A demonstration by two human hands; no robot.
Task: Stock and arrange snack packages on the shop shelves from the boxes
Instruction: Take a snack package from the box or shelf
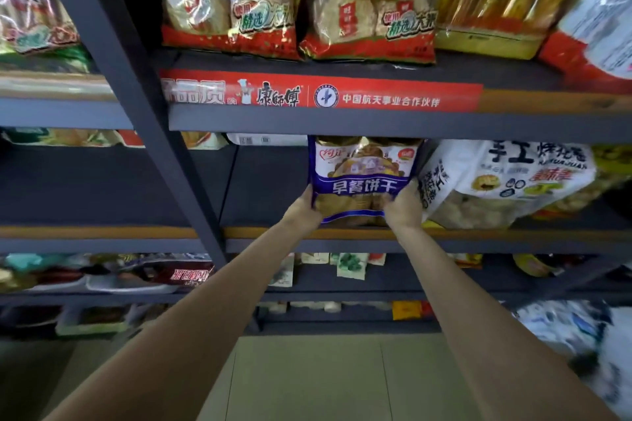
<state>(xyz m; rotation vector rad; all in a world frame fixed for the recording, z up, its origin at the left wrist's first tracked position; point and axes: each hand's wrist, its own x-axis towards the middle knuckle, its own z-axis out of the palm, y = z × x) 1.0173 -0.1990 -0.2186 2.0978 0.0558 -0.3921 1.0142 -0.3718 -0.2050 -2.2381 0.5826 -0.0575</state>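
**Biscuit bag being seated on the middle shelf**

Both arms reached up to the middle shelf (342, 232). The left hand (302, 207) and right hand (403, 205) each gripped a lower corner of a purple-and-white biscuit bag (362, 178), fingers curled round its side edges, thumbs hidden. The bag stood upright and faced out, its bottom edge at or just above the shelf board; whether it rested there could not be told. Its top reached close under the red price strip (321, 94) of the shelf above.

Just to its right, touching or nearly so, leaned a white snack bag (506, 178). To its left the same shelf lay bare and dark. On the upper shelf stood red-trimmed rice cracker bags (232, 3). No box was in view.

Step in hand, as judged: placing one package, not yet let go.

Next move would call for settling the bag's base flat on the board, square to the front edge and snug against the white bag, then easing both grips off together so that it stood without slumping forward. The bare stretch to the left suggested more stock was due there.
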